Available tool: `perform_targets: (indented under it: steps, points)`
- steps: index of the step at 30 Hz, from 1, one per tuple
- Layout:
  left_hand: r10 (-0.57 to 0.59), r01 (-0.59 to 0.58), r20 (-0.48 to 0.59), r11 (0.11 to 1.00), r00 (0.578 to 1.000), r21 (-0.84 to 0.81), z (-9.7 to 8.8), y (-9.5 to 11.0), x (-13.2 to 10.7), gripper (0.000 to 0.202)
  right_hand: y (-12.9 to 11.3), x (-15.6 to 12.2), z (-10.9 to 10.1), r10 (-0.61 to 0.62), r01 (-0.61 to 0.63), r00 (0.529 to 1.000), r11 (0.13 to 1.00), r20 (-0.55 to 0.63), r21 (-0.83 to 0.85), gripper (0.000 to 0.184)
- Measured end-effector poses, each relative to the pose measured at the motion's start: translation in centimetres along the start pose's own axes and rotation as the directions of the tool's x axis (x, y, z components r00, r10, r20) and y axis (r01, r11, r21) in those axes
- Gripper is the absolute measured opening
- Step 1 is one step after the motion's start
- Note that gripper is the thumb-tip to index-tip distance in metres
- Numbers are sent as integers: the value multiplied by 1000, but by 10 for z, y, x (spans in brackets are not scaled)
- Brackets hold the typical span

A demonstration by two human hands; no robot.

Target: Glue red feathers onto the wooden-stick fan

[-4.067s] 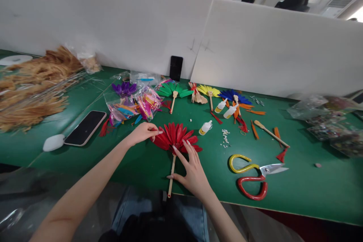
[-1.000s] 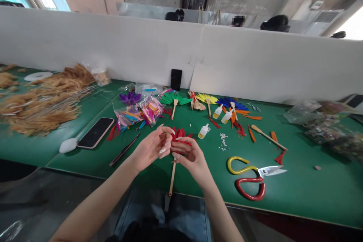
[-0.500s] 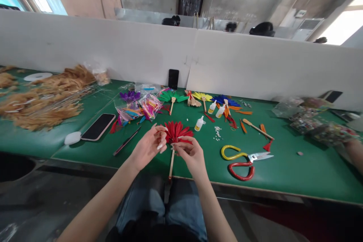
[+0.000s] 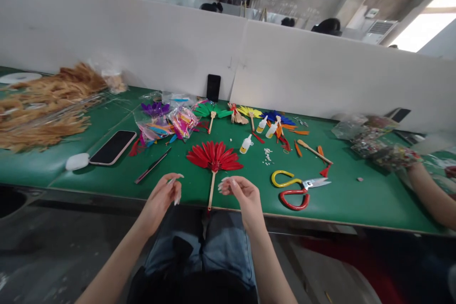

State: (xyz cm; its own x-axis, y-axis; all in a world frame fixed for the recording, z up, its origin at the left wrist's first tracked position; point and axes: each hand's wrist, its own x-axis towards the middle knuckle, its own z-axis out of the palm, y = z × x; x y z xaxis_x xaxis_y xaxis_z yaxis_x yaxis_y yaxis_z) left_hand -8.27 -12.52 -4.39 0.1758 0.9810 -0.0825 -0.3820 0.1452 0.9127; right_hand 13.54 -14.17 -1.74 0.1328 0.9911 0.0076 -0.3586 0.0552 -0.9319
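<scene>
A long green worktable (image 4: 356, 204) runs beneath a white partition (image 4: 302, 76), with its near edge just in front of the person's lap. At far left, a heap of dried golden grass (image 4: 42, 104) covers the tabletop. A white case (image 4: 77, 161) and a dark phone (image 4: 113, 147) lie near it, with a slim dark tool (image 4: 152, 166) to their right. Clear bags of coloured feathers (image 4: 167, 126) sit further back.

At centre, a red feather fan (image 4: 214, 157) lies flat on the table. Its wooden stick (image 4: 211, 190) points to the near edge, and bare green surface lies on both sides of it. The left hand (image 4: 162, 199) hovers over the edge to the left of the stick, fingers loosely curled and holding nothing. The right hand (image 4: 244, 194) hangs just right of the stick, also loosely curled and empty, its fingertips close to the wood but apart from it.

A small glue bottle (image 4: 245, 145) stands behind the fan. Yellow-and-red scissors (image 4: 295, 187) lie to the right with open table around them. At far right, a co-worker's forearm (image 4: 427, 194) rests on the table.
</scene>
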Motion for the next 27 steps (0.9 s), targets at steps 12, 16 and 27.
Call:
perform_targets:
  steps: [12,16,27]
  points:
    - [-12,14,-73,999,997,28,-9,-9,5,29,-1,-1,-1,3,-3,1000,1000,-22,-8,36]
    - [-8,14,-88,998,996,62,-8,-13,7,32,2,0,-7,-24,24,999,1000,-31,-15,28]
    - [-4,11,-102,998,995,68,-12,-16,14,35,2,3,-12,13,-12,1000,1000,20,-22,32]
